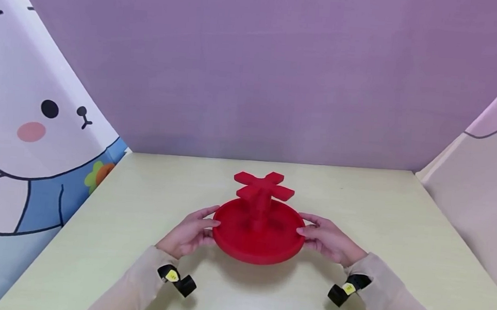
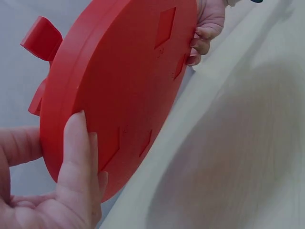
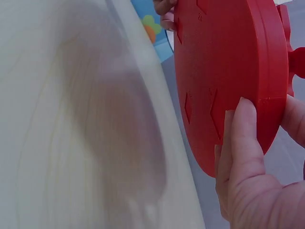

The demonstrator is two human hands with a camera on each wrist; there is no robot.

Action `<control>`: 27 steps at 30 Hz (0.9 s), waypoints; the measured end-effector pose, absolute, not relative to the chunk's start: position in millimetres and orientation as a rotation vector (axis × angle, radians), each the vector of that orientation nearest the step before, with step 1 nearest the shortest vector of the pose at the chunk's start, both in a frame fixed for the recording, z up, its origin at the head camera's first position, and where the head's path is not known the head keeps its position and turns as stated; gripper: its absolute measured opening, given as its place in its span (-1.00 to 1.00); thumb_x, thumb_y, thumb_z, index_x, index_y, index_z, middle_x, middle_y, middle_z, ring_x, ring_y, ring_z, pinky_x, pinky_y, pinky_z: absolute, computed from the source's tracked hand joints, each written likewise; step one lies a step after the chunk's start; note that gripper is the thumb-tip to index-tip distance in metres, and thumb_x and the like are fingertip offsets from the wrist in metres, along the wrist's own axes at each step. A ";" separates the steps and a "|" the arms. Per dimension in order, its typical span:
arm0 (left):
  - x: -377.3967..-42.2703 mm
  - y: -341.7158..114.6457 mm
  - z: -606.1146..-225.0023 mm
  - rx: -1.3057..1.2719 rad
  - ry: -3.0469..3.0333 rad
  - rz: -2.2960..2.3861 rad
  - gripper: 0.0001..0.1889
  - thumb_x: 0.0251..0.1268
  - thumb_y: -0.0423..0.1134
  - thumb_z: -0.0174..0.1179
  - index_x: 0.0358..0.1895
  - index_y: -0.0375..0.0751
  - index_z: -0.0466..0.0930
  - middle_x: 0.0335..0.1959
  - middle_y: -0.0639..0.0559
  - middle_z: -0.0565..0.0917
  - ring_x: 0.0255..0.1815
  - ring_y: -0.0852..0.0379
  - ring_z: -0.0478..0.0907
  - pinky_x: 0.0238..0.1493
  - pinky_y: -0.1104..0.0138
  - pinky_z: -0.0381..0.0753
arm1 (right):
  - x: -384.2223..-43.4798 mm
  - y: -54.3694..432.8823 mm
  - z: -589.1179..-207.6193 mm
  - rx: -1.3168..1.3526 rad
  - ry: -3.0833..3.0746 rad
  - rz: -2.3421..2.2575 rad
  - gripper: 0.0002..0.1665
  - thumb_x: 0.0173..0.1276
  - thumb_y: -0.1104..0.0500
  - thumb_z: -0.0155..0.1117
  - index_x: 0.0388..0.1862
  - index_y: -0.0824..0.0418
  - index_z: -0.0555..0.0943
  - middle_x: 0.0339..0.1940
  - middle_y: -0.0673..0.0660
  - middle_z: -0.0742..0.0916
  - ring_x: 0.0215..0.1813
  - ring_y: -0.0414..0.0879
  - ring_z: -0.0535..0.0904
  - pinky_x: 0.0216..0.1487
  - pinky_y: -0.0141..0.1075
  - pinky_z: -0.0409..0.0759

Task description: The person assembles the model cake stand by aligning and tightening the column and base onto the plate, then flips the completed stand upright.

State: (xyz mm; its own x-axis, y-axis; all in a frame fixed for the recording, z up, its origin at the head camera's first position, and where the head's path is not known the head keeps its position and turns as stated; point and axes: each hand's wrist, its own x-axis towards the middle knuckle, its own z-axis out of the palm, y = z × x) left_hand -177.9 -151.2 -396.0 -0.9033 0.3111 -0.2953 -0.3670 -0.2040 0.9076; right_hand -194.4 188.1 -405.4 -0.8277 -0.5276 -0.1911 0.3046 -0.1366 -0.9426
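Observation:
A red round tray (image 1: 249, 253) with a raised rim is held up over the table between both hands. From its middle rises a red post (image 1: 259, 213), topped by a flat four-armed cross (image 1: 264, 186). My left hand (image 1: 190, 233) pinches the left rim, thumb on top and fingers beneath. On the opposite side my right hand (image 1: 328, 239) grips the rim the same way. The left wrist view shows the tray's underside (image 2: 128, 81), with several shallow diamond-shaped recesses. In the right wrist view, the fingertips (image 3: 245, 107) press under the rim.
Below the tray stretches a pale wooden table (image 1: 400, 225), with the tray's shadow (image 2: 228, 143) on it. A purple backdrop (image 1: 254, 77) stands along the far edge. Printed cloth with a cartoon animal (image 1: 13, 83) hangs at the left, and a pale panel (image 1: 481, 202) stands at the right.

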 end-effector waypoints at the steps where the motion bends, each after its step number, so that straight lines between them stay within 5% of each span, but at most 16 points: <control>1: -178.3 -150.9 -395.4 -0.060 1.630 2.148 -0.35 0.40 -0.45 -0.02 0.49 -0.36 -0.05 -0.31 -0.02 0.61 -0.53 0.21 0.58 -0.31 0.32 0.66 | -194.3 188.7 -404.9 -0.251 1.599 -2.011 -0.12 0.41 0.30 0.14 0.46 0.53 -0.14 -0.18 0.08 0.68 -0.32 -0.17 0.68 -0.12 -0.32 0.63; 14: -188.3 -151.0 -388.4 -0.081 1.604 2.188 -0.42 0.42 -0.42 -0.06 0.46 -0.38 0.05 -0.18 0.00 0.59 -0.48 0.25 0.56 -0.30 0.41 0.64 | -197.3 202.0 -408.7 -0.573 1.936 -1.804 -0.03 0.29 0.26 0.31 0.47 0.51 -0.04 0.03 0.18 0.55 -0.03 -0.11 0.58 -0.03 -0.29 0.60; 21: -188.8 -153.1 -386.3 -0.060 1.594 2.218 -0.43 0.42 -0.42 -0.05 0.45 -0.42 0.06 -0.21 0.03 0.62 -0.46 0.27 0.58 -0.28 0.43 0.63 | -191.3 188.2 -403.6 -0.498 2.410 -1.770 -0.27 0.21 0.34 0.35 0.34 0.50 0.31 -0.08 0.28 0.63 -0.12 0.05 0.62 -0.17 -0.27 0.64; 27: -188.6 -154.3 -385.8 -0.120 1.598 2.227 -0.44 0.44 -0.39 -0.06 0.44 -0.45 0.07 -0.31 0.04 0.63 -0.51 0.30 0.56 -0.34 0.50 0.60 | -189.9 179.7 -405.1 -0.761 2.786 -1.727 -0.41 0.06 0.40 0.47 0.13 0.40 0.55 0.01 0.28 0.62 0.05 0.09 0.53 -0.03 -0.25 0.60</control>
State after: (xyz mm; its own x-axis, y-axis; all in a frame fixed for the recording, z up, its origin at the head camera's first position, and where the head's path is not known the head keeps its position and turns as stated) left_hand -188.6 -154.3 -385.8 -0.9182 0.2656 -0.2938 -0.3634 -0.2700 0.8916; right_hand -189.9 179.7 -405.1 -0.8741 -0.2557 0.4131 -0.4837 0.3787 -0.7891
